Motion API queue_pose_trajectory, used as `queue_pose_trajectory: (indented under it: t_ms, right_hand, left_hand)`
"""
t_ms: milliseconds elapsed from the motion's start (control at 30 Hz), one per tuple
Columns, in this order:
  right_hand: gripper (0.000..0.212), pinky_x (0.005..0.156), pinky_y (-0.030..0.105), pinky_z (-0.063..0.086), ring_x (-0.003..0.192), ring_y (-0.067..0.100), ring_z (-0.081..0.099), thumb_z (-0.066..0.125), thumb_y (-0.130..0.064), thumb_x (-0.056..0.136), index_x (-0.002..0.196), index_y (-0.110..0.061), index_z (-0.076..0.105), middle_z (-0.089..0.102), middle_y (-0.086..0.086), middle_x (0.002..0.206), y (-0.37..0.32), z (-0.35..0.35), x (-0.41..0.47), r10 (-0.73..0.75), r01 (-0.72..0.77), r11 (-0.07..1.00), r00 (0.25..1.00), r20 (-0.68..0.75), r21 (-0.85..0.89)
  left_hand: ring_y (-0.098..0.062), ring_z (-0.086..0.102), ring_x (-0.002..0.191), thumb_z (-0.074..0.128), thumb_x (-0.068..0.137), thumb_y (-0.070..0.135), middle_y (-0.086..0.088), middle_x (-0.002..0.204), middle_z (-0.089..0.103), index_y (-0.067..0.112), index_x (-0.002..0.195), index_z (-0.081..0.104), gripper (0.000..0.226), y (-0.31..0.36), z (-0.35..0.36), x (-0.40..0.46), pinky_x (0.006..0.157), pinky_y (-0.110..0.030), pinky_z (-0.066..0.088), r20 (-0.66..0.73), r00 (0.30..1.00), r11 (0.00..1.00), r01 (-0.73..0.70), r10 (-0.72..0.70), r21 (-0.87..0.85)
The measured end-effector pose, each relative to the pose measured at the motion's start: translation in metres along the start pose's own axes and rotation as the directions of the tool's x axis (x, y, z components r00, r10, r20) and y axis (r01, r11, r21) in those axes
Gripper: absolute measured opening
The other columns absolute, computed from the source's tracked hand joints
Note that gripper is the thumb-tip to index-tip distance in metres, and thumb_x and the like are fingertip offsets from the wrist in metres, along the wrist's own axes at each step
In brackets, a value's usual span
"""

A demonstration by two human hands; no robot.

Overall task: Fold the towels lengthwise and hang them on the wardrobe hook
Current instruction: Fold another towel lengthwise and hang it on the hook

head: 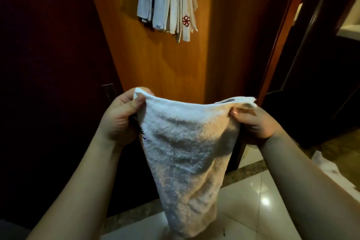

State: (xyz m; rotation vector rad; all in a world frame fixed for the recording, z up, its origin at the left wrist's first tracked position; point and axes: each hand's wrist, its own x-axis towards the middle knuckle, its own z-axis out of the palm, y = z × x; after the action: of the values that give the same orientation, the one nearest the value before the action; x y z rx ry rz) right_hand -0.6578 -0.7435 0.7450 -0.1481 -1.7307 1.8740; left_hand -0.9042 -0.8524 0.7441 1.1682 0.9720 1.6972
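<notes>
A white terry towel (pixel 185 152) hangs in front of me, stretched along its top edge between both hands. My left hand (pixel 120 117) pinches the top left corner between thumb and fingers. My right hand (pixel 251 122) pinches the top right corner. The towel narrows toward its lower end, which dangles just above the floor. Several folded towels (pixel 167 0) hang on the wooden wardrobe panel (pixel 165 60) above, one with a red emblem. The hook itself is out of view at the top.
A dark door (pixel 48 64) stands to the left of the wardrobe. To the right is a dark doorway (pixel 315 64) with a wooden frame. Glossy floor tiles (pixel 253 200) lie below, and another white cloth (pixel 327 167) lies on the floor at the right.
</notes>
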Motion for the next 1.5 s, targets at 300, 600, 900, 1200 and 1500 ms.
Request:
queue_pose_trajectory:
  t_ms: [300, 600, 900, 1200, 1500]
  right_hand:
    - [0.038, 0.073, 0.017, 0.052, 0.080, 0.003, 0.068, 0.078, -0.064, 0.069, 0.088, -0.031, 0.078, 0.073, -0.008, 0.084, 0.010, 0.022, 0.014, 0.101, -0.095, 0.993, 0.992, 0.081, -0.067]
    - [0.074, 0.122, 0.045, 0.024, 0.145, 0.016, 0.035, 0.054, -0.066, 0.088, 0.134, -0.008, 0.057, 0.044, -0.001, 0.153, 0.024, 0.020, 0.015, -0.022, 0.020, 0.891, 1.000, 0.000, -0.454]
    - [0.018, 0.101, 0.014, 0.038, 0.115, 0.000, 0.056, 0.057, -0.050, 0.094, 0.098, -0.040, 0.071, 0.063, 0.001, 0.118, 0.020, 0.026, 0.021, -0.114, 0.033, 0.861, 0.985, -0.131, -0.507]
    - [0.014, 0.097, 0.021, 0.046, 0.112, 0.006, 0.062, 0.065, -0.040, 0.087, 0.095, -0.044, 0.076, 0.062, -0.011, 0.113, 0.020, 0.025, 0.034, -0.237, 0.102, 0.905, 0.927, -0.290, -0.413]
    - [0.021, 0.087, 0.024, 0.050, 0.104, 0.015, 0.062, 0.070, -0.035, 0.083, 0.102, -0.031, 0.076, 0.062, 0.005, 0.110, 0.017, 0.021, 0.028, -0.239, 0.139, 0.938, 0.923, -0.301, -0.318]
  left_hand:
    - [-0.014, 0.063, 0.055, 0.093, 0.059, 0.033, -0.004, 0.063, 0.065, 0.020, 0.076, 0.069, 0.032, -0.016, 0.019, 0.013, 0.051, -0.020, 0.052, 0.133, 0.990, 0.940, 0.091, -0.049, -0.330]
    - [-0.009, 0.067, 0.099, 0.086, 0.064, 0.050, 0.010, 0.119, 0.068, 0.031, 0.084, 0.076, 0.030, -0.021, 0.057, 0.026, 0.080, -0.026, 0.055, 0.133, 0.990, 0.999, 0.041, -0.036, -0.035]
    - [-0.008, 0.066, 0.090, 0.063, 0.077, 0.044, 0.011, 0.093, 0.073, 0.026, 0.098, 0.065, 0.027, -0.005, 0.065, 0.025, 0.070, -0.018, 0.052, -0.098, 0.987, 0.925, 0.157, -0.131, 0.347]
    - [-0.007, 0.068, 0.104, 0.075, 0.084, 0.035, 0.010, 0.110, 0.073, 0.026, 0.114, 0.064, 0.033, -0.005, 0.056, -0.004, 0.079, -0.019, 0.053, -0.068, 0.996, 0.942, -0.027, 0.053, 0.335]
    - [-0.008, 0.067, 0.073, 0.070, 0.084, -0.001, 0.003, 0.078, 0.073, 0.013, 0.087, 0.068, 0.015, -0.004, 0.063, -0.001, 0.060, -0.020, 0.053, -0.236, 0.965, 0.959, -0.047, 0.116, 0.279]
